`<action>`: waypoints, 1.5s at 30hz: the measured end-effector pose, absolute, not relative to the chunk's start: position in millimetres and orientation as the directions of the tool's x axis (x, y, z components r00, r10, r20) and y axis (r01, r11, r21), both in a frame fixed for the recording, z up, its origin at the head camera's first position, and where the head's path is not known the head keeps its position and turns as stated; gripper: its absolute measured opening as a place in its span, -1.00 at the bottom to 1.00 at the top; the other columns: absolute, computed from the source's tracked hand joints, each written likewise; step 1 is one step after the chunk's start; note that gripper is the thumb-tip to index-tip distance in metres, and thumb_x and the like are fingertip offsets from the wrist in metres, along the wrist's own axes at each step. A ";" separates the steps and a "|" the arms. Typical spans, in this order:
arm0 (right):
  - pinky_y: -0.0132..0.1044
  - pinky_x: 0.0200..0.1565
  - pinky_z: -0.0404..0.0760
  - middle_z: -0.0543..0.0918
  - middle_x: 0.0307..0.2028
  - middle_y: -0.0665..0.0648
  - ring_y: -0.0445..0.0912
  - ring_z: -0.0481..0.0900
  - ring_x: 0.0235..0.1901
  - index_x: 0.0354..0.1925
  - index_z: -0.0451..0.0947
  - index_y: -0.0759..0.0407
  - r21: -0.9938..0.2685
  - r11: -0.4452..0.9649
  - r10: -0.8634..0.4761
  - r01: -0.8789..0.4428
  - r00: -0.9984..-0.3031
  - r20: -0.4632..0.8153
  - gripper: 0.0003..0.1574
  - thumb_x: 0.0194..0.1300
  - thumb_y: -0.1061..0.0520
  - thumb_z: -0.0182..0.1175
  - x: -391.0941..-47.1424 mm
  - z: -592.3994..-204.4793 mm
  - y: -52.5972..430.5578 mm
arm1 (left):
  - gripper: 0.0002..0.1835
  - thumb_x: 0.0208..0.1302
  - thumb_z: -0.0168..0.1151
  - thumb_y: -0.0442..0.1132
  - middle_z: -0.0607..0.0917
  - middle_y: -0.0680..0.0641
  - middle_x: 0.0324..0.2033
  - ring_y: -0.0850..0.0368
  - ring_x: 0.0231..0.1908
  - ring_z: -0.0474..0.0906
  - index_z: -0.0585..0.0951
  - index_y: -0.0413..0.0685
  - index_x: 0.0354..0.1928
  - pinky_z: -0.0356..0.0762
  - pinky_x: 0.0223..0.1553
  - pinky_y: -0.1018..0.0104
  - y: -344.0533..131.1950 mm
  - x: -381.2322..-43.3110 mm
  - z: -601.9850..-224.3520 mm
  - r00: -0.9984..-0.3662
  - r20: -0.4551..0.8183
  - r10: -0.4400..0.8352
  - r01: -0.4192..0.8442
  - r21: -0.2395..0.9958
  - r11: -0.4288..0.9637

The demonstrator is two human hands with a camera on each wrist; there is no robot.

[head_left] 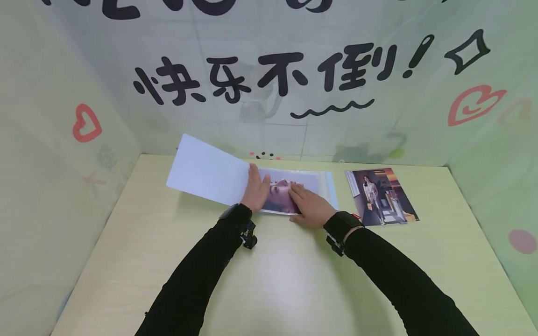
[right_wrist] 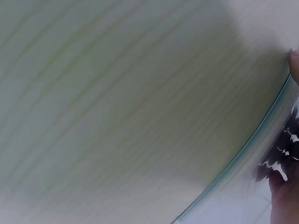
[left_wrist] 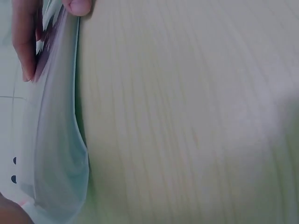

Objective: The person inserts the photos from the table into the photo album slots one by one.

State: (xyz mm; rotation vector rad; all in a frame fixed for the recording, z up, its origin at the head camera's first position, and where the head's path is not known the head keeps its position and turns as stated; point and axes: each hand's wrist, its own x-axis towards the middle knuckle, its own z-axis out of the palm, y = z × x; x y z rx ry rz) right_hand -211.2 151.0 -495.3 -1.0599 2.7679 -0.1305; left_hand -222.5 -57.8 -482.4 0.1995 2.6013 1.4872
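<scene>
A photo album lies open on the table, its white cover [head_left: 210, 170] raised to the left. On the right-hand side is a clear sleeve [head_left: 325, 182] with a portrait photo [head_left: 279, 196] in it. My left hand [head_left: 255, 189] rests along the fold between cover and sleeve, fingers fairly straight. Flat on the portrait photo, my right hand [head_left: 313, 205] presses with extended fingers, its thumb by the lower edge. The left wrist view shows the sleeve's bowed edge [left_wrist: 81, 140]. At the right border of the right wrist view, fingers [right_wrist: 285, 196] touch the photo.
Another photo [head_left: 380, 198], of a standing person, lies on the table to the right of the album. The pale wooden table [head_left: 277, 280] meets a printed cloth backdrop [head_left: 269, 135] behind the album, with cloth walls on both sides.
</scene>
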 end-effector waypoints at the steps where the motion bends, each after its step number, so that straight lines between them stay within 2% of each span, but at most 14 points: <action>1: -0.07 0.40 0.05 -0.04 0.41 0.39 0.16 -0.05 0.42 0.39 -0.06 0.43 -0.133 0.742 -0.671 -0.657 -0.730 -0.134 0.07 0.27 -0.22 0.10 -210.5 -495.5 150.9 | -0.26 0.50 -0.43 0.02 -0.43 -0.28 0.42 -0.11 0.43 -0.50 -0.44 -0.33 0.38 -0.43 0.44 0.09 -59.7 -223.0 -482.0 -0.982 -0.052 0.184 0.048 0.864 0.502; 4: -0.08 0.40 0.07 -0.03 0.41 0.38 0.15 -0.04 0.42 0.39 -0.05 0.41 -0.127 0.741 -0.672 -0.660 -0.725 -0.150 0.06 0.27 -0.24 0.09 -207.8 -492.8 149.8 | -0.23 0.48 -0.40 0.07 -0.42 -0.24 0.43 -0.06 0.44 -0.51 -0.43 -0.27 0.40 -0.44 0.45 0.11 -67.4 -227.2 -483.5 -0.978 -0.045 0.202 0.056 0.881 0.470; 8: -0.06 0.36 0.18 0.05 0.39 0.40 0.17 0.04 0.39 0.37 0.04 0.41 -0.097 0.734 -0.678 -0.673 -0.716 -0.166 0.01 0.27 -0.22 0.11 -203.8 -483.8 147.7 | -0.19 0.42 -0.43 0.21 -0.51 -0.06 0.42 0.13 0.41 -0.61 -0.50 -0.06 0.40 -0.53 0.43 0.28 -82.1 -250.7 -523.9 -0.968 0.017 0.249 0.129 0.888 0.442; 11: -0.07 0.30 0.29 0.12 0.37 0.38 0.16 0.12 0.37 0.36 0.09 0.39 -0.041 0.725 -0.682 -0.688 -0.708 -0.184 -0.06 0.30 -0.20 0.08 -202.7 -476.4 147.2 | -0.22 0.43 -0.39 0.18 -0.48 0.00 0.43 0.18 0.41 -0.59 -0.49 0.01 0.40 -0.50 0.43 0.30 -90.8 -254.5 -533.6 -0.959 0.005 0.282 0.146 0.865 0.480; 15: -0.10 0.25 0.37 0.24 0.34 0.34 0.11 0.23 0.33 0.33 0.18 0.36 0.068 0.679 -0.708 -0.731 -0.676 -0.204 -0.20 0.36 -0.15 0.02 -205.3 -465.9 147.9 | -0.26 0.48 -0.28 0.00 -0.30 -0.20 0.45 -0.04 0.45 -0.40 -0.34 -0.23 0.43 -0.34 0.45 0.11 -94.8 -225.4 -493.2 -0.946 -0.037 0.321 0.165 0.800 0.578; 17: -0.11 0.25 0.38 0.32 0.30 0.32 0.10 0.28 0.31 0.30 0.25 0.35 0.137 0.634 -0.735 -0.761 -0.649 -0.196 -0.27 0.37 -0.11 0.01 -208.0 -459.3 148.4 | -0.27 0.49 -0.28 -0.03 -0.26 -0.25 0.45 -0.08 0.45 -0.34 -0.30 -0.29 0.42 -0.30 0.45 0.10 -96.6 -216.4 -483.7 -0.942 -0.038 0.333 0.191 0.755 0.627; 21: -0.19 0.13 0.51 0.51 0.15 0.27 0.04 0.48 0.16 0.18 0.41 0.32 0.329 0.496 -0.817 -0.804 -0.560 -0.136 -0.45 0.36 0.00 0.04 -214.7 -446.8 150.6 | -0.25 0.47 -0.23 0.01 -0.22 -0.23 0.45 -0.04 0.46 -0.29 -0.27 -0.27 0.43 -0.26 0.46 0.16 -100.1 -212.8 -483.2 -0.935 -0.048 0.350 0.224 0.685 0.694; 25: -0.29 -0.06 0.61 0.61 0.01 0.20 -0.03 0.57 0.00 0.09 0.50 0.27 0.473 0.388 -0.875 -0.791 -0.477 -0.080 -0.58 0.32 0.11 0.11 -221.2 -433.8 150.6 | -0.20 0.44 -0.16 0.05 -0.19 -0.25 0.45 -0.07 0.45 -0.26 -0.23 -0.29 0.43 -0.22 0.45 0.13 -97.7 -210.8 -479.5 -0.927 -0.033 0.373 0.265 0.647 0.715; 30: -0.33 -0.19 0.61 0.66 -0.09 0.16 -0.05 0.61 -0.10 -0.02 0.57 0.25 0.501 0.370 -0.900 -0.782 -0.435 -0.014 -0.68 0.28 0.15 0.15 -228.5 -410.2 142.3 | -0.09 0.36 -0.05 0.14 -0.17 -0.22 0.45 -0.03 0.45 -0.22 -0.24 -0.26 0.43 -0.16 0.45 0.11 -91.4 -210.4 -474.9 -0.915 -0.029 0.403 0.304 0.608 0.733; 34: -0.29 -0.21 0.61 0.71 -0.21 0.13 -0.05 0.64 -0.19 -0.22 0.65 0.20 0.531 0.353 -0.919 -0.770 -0.391 0.045 -0.83 0.25 0.19 0.16 -235.2 -391.0 129.9 | -0.04 0.30 0.06 0.13 -0.09 -0.22 0.45 -0.04 0.44 -0.13 -0.19 -0.26 0.44 -0.04 0.42 0.10 -85.3 -210.2 -470.3 -0.891 0.004 0.455 0.367 0.597 0.713; 38: -0.28 -0.26 0.60 0.71 -0.39 0.07 -0.07 0.64 -0.33 -0.37 0.64 0.13 0.562 0.356 -0.925 -0.747 -0.368 0.096 -0.90 0.24 0.20 0.18 -238.9 -371.5 115.1 | -0.13 0.32 0.07 0.04 0.02 -0.19 0.44 -0.01 0.42 -0.02 -0.11 -0.24 0.44 0.05 0.40 0.13 -79.4 -210.7 -464.9 -0.867 0.078 0.492 0.444 0.567 0.693; 42: -0.29 -0.33 0.56 0.67 -0.49 0.04 -0.08 0.59 -0.44 -0.37 0.62 0.11 0.562 0.361 -0.928 -0.745 -0.348 0.134 -0.95 0.22 0.18 0.22 -238.9 -355.3 101.5 | -0.32 0.35 0.01 -0.18 0.19 -0.17 0.39 0.01 0.37 0.14 0.04 -0.18 0.42 0.18 0.35 0.15 -74.9 -211.5 -462.2 -0.859 0.195 0.473 0.493 0.567 0.660; 45: -0.29 -0.27 0.57 0.67 -0.48 0.04 -0.07 0.58 -0.43 -0.32 0.64 0.09 0.552 0.353 -0.934 -0.756 -0.319 0.160 -0.95 0.20 0.19 0.25 -240.4 -346.9 93.5 | -0.43 0.33 -0.07 -0.31 0.34 -0.17 0.30 0.00 0.29 0.29 0.14 -0.12 0.38 0.30 0.28 0.14 -73.0 -211.3 -460.2 -0.874 0.278 0.399 0.482 0.601 0.638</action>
